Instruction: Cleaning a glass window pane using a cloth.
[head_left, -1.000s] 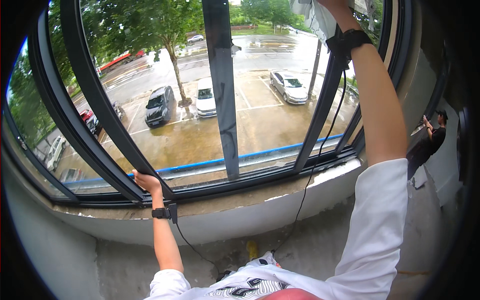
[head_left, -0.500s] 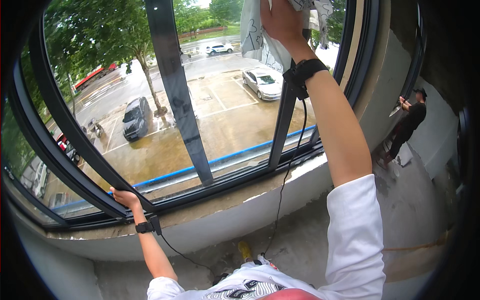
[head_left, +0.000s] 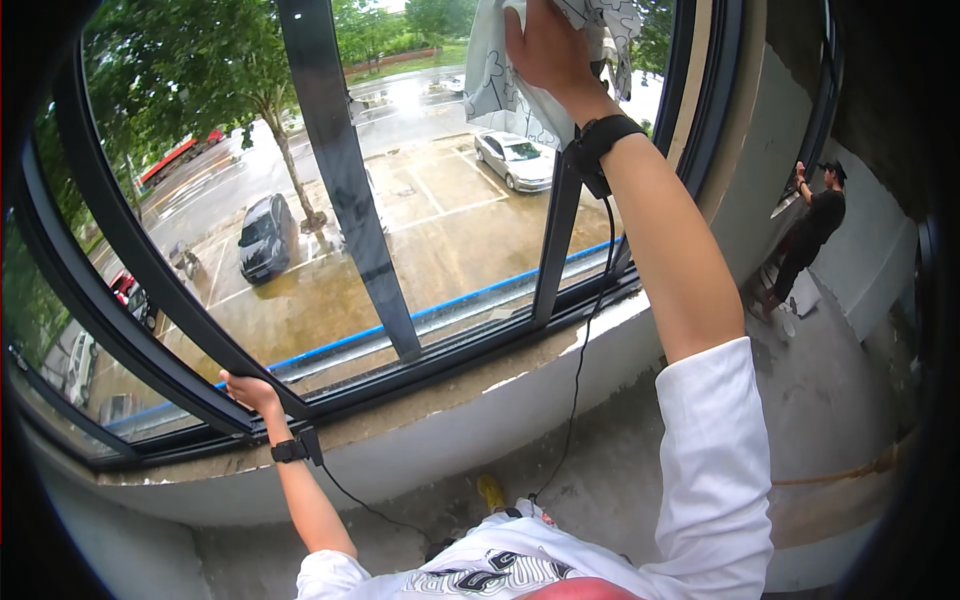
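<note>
My right hand [head_left: 555,55] is raised high against the window, closed over a pale cloth [head_left: 490,85] with dark line drawings. The cloth hangs in folds around the fingers and covers part of the upper pane and a dark upright bar. Low on the left, my left hand [head_left: 252,391] grips the lower part of a dark window frame [head_left: 190,310]; some of its fingers are hidden behind the frame. Black bands with cables sit on both wrists.
A rough concrete sill [head_left: 400,415] runs below the window. One black cable [head_left: 572,420] hangs from my right wrist. Another person [head_left: 815,225] in dark clothes stands by an opening at the right. Parked cars [head_left: 265,240] and a tree show outside through the glass.
My right hand and the cloth have shifted slightly left, as has the view. My left hand stays on the frame. The other person's hands have risen. A white car outside has moved behind the cloth.
</note>
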